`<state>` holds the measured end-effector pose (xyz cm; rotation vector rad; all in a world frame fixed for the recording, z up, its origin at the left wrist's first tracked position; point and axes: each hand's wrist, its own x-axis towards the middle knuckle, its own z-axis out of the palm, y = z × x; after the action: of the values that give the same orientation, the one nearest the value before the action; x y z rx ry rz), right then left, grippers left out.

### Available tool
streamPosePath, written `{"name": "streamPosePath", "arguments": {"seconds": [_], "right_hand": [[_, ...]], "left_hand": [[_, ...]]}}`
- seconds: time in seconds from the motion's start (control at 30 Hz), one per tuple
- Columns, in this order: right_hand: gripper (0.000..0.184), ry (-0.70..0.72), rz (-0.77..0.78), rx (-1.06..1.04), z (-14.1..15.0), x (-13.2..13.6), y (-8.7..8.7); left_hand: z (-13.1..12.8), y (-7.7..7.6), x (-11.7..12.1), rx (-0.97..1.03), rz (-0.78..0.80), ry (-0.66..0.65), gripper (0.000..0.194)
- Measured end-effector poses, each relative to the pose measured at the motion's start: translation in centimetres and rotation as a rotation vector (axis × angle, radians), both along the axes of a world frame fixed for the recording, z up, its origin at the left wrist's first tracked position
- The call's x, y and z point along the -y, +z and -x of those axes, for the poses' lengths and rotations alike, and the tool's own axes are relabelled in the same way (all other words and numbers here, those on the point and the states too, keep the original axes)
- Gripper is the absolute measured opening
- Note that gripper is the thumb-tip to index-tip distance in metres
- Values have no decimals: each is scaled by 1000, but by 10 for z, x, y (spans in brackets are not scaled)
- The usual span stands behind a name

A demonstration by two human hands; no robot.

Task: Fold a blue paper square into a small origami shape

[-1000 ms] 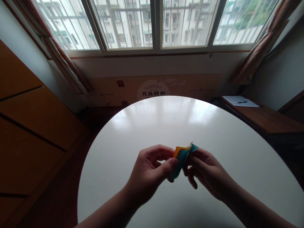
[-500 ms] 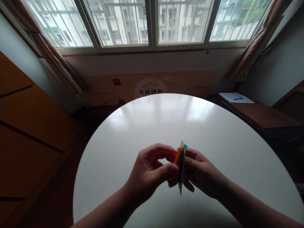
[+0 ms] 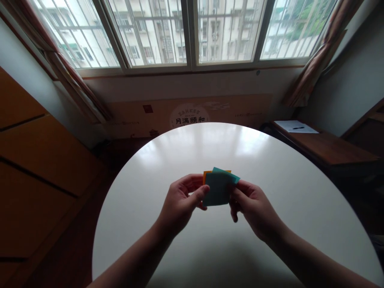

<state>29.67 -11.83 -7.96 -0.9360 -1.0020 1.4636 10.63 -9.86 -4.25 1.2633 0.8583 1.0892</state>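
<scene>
Turned almost edge-on half a second ago, the teal sheet (image 3: 217, 192) has swung round so that its broad face looks back toward the wearer, and the fingertips of the two hands have spread to opposite sides of it. It is held between them, apparently above the white table (image 3: 141, 240) rather than resting on it. The left hand (image 3: 183, 200) grips the left edge, thumb flat on the teal face and fingers behind; the right hand (image 3: 253, 202) pinches near the upper right corner, its lower fingers curled loosely beneath. An orange layer (image 3: 205, 177) peeps out behind along the left and top, while a lighter teal flap (image 3: 228, 175) juts above the top edge, slanting down to the right into the right hand's pinch. Whether these are folds of one piece or separate pieces cannot be told. The step in hand looks like handling the layers with the face squared up; working on that askew flap would call for a steady left hold and a fine right pinch. The outline is close to square, so no long axis stands out; its bottom edge runs nearly level from left to right.
</scene>
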Motion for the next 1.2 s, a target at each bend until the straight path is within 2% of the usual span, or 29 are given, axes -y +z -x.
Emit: {"name": "streamPosePath", "arguments": {"seconds": [0.23,0.53,0.67,0.83,0.97,1.07,1.2], "right_hand": [[39,-26,-26,45,-4,-5,-6],[42,-16,-29,125,-3,-10,-7],[43,-100,-52,177,-7,-14,-7],[38,-228,-114,116,-23,-24,-7],[34,-116,-207,160,-30,-24,-4],[29,11,-379,344,-30,-23,-4],[26,74,-585,556,-28,-25,-6]], "left_hand": [[-2,-6,-13,-1,167,43,37],[-3,-12,-17,-21,183,141,42],[-2,-16,-20,-22,181,167,42],[2,-22,-26,-16,137,222,41],[2,-25,-29,-11,61,240,44],[1,-30,-30,-16,6,222,44],[0,-38,-32,-65,-40,180,45]]}}
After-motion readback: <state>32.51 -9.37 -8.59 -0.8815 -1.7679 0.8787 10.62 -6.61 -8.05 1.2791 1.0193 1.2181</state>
